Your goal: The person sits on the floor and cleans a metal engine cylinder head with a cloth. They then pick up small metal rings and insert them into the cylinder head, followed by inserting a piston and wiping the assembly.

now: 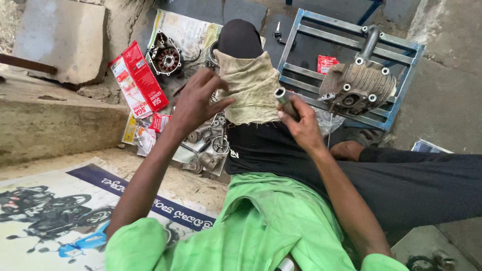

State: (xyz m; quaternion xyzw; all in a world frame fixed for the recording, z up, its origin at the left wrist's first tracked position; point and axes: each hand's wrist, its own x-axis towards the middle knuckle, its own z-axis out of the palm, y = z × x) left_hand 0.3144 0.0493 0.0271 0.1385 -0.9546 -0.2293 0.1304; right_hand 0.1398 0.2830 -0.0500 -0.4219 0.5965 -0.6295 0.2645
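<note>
A dirty beige cloth (249, 88) lies draped over my raised knee in black trousers. My left hand (197, 99) presses its fingers against the cloth's left side. My right hand (300, 122) grips a short metal tube (282, 95) whose open end points up beside the cloth's right edge.
A grey finned engine head (357, 86) rests on a blue metal frame (346, 37). Left of the knee, several gears and small engine parts (208, 145) lie on paper, with a round stator part (164, 57) and red boxes (137, 79). A concrete step (50, 120) is at left.
</note>
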